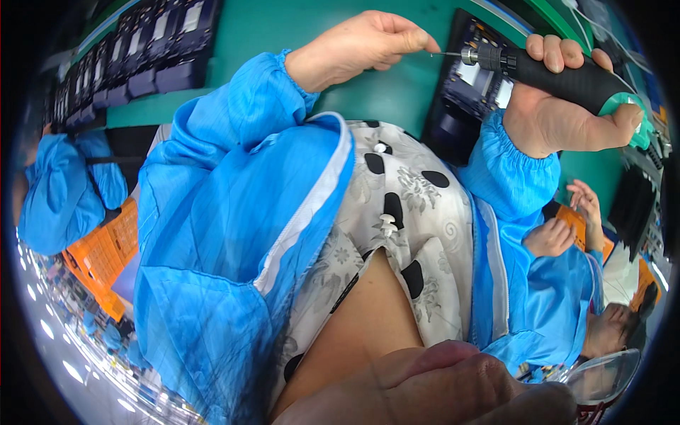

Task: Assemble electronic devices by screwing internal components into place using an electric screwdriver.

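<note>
My right hand [556, 120] is wrapped round the black body of an electric screwdriver [559, 76] with a green rear end. The driver lies almost level, its thin bit aimed left. At the bit's tip, my left hand [361, 48] has thumb and forefinger pinched together; whatever they hold is too small to make out. Beneath the driver, a dark housing with a circuit board [476, 79] rests on the green work surface [386, 95]. The driver and my right hand hide part of that housing.
Several similar dark housings [152, 53] stand in a row at the far left. Cables [595, 28] hang at the far right. Co-workers in blue sit on both sides, one with hands [559, 230] raised at the right. An orange plastic chair back or crate [103, 258] is at the left.
</note>
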{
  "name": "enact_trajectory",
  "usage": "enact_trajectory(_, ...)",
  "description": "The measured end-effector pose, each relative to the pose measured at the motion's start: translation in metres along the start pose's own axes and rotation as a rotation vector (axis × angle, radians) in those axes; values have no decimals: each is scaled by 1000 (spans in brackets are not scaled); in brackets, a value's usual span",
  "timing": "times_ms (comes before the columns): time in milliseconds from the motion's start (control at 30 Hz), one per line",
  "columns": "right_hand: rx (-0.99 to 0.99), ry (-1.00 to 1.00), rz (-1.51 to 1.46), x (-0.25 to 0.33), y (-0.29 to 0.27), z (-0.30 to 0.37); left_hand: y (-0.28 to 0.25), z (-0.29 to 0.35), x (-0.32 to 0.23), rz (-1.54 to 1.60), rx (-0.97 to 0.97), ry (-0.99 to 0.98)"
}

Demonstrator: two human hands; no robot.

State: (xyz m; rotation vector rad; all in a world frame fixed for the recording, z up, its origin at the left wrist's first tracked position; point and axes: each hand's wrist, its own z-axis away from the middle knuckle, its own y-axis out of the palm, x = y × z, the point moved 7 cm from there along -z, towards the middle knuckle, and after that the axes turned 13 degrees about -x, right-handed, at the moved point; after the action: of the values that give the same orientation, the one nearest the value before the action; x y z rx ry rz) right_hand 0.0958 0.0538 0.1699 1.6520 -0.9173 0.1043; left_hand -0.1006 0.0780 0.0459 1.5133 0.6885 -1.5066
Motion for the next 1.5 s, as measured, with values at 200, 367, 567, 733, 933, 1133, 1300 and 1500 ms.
enact_trajectory(200, 95, 84, 156, -24, 15, -12, -10, 21, -4, -74, -68, 39)
enact_trajectory(367, 154, 94, 140, -24, 35, -10, -16, 31, -5, 112, -39, 21)
enact_trajectory(567, 212, 96, 138, -22, 47, -13, -16, 39, -2, 327, -9, 14)
enact_trajectory(733, 234, 147, 82, -30, 47, -13, -16, 39, -3, 287, -14, 111)
enact_trajectory(933, 237, 140, 137, -32, 50, -12, -16, 39, -6, 353, -24, 100)
enact_trajectory(1133, 225, 128, 121, -35, 44, -8, -15, 44, -2, 398, -59, 23)
enact_trajectory(1300, 321, 114, 139, -33, 49, 1, -10, 46, 2, 456, -115, -33)
enact_trajectory(1500, 488, 66, 141, -40, 63, 14, -12, 46, 6, 486, -178, -45)
